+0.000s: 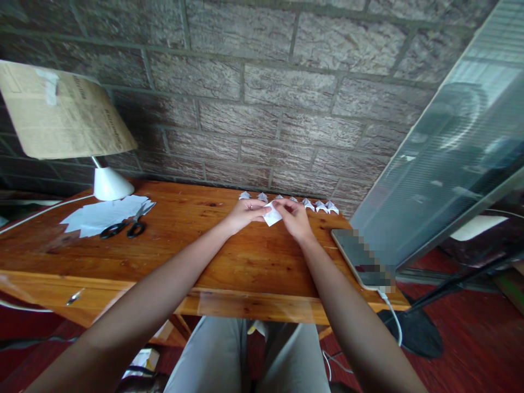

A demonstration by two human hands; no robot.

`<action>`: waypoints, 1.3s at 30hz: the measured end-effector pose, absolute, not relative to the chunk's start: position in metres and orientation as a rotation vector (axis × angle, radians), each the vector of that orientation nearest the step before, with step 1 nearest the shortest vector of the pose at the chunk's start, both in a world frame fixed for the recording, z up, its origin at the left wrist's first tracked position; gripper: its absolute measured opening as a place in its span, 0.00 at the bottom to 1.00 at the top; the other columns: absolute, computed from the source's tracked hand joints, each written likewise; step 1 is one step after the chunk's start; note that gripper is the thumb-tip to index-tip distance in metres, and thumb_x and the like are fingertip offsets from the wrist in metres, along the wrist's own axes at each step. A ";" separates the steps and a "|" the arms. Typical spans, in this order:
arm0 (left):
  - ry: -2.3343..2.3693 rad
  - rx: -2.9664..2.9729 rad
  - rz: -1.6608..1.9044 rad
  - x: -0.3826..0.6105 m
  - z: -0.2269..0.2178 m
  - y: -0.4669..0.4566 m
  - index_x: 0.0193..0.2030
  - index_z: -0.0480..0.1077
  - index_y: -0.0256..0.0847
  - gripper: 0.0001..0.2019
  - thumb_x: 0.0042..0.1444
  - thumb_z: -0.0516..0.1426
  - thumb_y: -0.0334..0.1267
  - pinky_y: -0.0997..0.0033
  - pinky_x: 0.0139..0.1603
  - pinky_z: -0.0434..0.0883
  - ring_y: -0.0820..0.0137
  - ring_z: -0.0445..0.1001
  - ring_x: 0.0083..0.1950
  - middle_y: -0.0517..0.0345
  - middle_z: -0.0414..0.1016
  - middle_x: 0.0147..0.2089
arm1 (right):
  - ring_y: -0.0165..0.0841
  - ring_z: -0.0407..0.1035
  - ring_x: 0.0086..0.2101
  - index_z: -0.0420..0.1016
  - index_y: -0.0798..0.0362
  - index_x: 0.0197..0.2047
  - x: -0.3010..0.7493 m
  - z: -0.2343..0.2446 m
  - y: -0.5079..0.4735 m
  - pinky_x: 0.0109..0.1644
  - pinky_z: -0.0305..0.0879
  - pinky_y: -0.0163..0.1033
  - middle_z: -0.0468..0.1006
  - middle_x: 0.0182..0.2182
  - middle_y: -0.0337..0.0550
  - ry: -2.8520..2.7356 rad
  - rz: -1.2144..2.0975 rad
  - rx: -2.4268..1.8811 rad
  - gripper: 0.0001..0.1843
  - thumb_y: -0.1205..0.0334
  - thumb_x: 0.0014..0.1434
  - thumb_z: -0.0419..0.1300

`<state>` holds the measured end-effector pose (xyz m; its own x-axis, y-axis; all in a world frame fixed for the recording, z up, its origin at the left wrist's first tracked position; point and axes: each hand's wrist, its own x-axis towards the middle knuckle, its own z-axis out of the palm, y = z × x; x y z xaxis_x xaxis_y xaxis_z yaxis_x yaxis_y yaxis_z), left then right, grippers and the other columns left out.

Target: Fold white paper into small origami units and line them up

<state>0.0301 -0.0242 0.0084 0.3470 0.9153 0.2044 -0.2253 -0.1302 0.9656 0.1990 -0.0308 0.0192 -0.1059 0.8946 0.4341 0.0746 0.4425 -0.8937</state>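
A small piece of white paper (272, 216) is held between my two hands, above the middle of the wooden table. My left hand (246, 214) pinches its left edge with thumb and fingers. On the other side, my right hand (291, 216) grips the paper's upper right part, its fingers bent over it. One corner of the paper points down toward me. Just behind my hands, several small folded paper pieces (308, 204) stand in a row along the wall; my hands partly hide some of them.
Black-handled scissors (130, 225) lie on loose paper sheets (96, 214) at the left, by a lamp (110, 183) with a paper shade. A phone or tablet (358, 256) with a white cable rests near the table's (257, 273) right edge. A brick wall (262, 120) rises behind.
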 end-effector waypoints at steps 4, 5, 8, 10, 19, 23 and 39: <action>0.652 1.320 1.109 0.030 0.008 -0.022 0.41 0.78 0.35 0.23 0.37 0.70 0.44 0.55 0.52 0.72 0.63 0.77 0.42 0.50 0.79 0.39 | 0.32 0.68 0.30 0.80 0.53 0.33 0.200 0.020 -0.031 0.37 0.64 0.38 0.79 0.30 0.41 -1.524 0.869 -0.889 0.17 0.47 0.48 0.64; 0.644 1.321 1.105 0.030 0.009 -0.022 0.41 0.78 0.35 0.23 0.37 0.70 0.44 0.55 0.52 0.72 0.64 0.77 0.42 0.50 0.79 0.40 | 0.32 0.68 0.30 0.80 0.53 0.33 0.200 0.020 -0.030 0.37 0.64 0.38 0.79 0.30 0.41 -1.525 0.867 -0.884 0.17 0.47 0.48 0.64; 0.640 1.337 1.099 0.030 0.009 -0.022 0.41 0.77 0.34 0.23 0.39 0.69 0.45 0.54 0.51 0.73 0.64 0.78 0.41 0.50 0.80 0.40 | 0.32 0.68 0.30 0.80 0.53 0.33 0.201 0.019 -0.029 0.38 0.64 0.38 0.79 0.30 0.40 -1.534 0.859 -0.880 0.17 0.48 0.49 0.64; 0.638 1.359 1.098 0.030 0.008 -0.022 0.42 0.77 0.34 0.23 0.40 0.69 0.46 0.53 0.51 0.73 0.63 0.78 0.41 0.49 0.80 0.40 | 0.32 0.68 0.30 0.80 0.52 0.33 0.202 0.019 -0.028 0.37 0.64 0.38 0.79 0.30 0.40 -1.541 0.857 -0.885 0.17 0.47 0.49 0.64; 0.589 1.379 1.081 0.030 0.009 -0.022 0.43 0.77 0.35 0.23 0.40 0.69 0.44 0.55 0.52 0.72 0.63 0.77 0.43 0.49 0.79 0.42 | 0.31 0.67 0.29 0.80 0.53 0.34 0.201 0.019 -0.028 0.36 0.63 0.37 0.78 0.30 0.40 -1.483 0.920 -0.886 0.16 0.48 0.49 0.64; 0.604 1.379 1.086 0.030 0.008 -0.022 0.43 0.77 0.35 0.23 0.40 0.69 0.44 0.55 0.52 0.71 0.63 0.77 0.43 0.50 0.79 0.41 | 0.31 0.68 0.30 0.80 0.53 0.34 0.201 0.020 -0.029 0.36 0.63 0.37 0.79 0.30 0.40 -1.469 0.920 -0.898 0.16 0.48 0.49 0.63; 0.622 1.432 1.124 0.032 0.007 -0.021 0.41 0.78 0.34 0.21 0.40 0.69 0.44 0.59 0.47 0.74 0.64 0.77 0.41 0.50 0.80 0.40 | 0.31 0.66 0.28 0.77 0.53 0.30 0.202 0.021 -0.030 0.34 0.62 0.36 0.76 0.27 0.39 -1.524 0.840 -0.926 0.16 0.48 0.50 0.62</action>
<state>0.0316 -0.0210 0.0069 0.3997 0.8722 0.2818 -0.2243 -0.2051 0.9527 0.2015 -0.0300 0.0214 -0.0827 0.8973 0.4336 0.1125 0.4408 -0.8906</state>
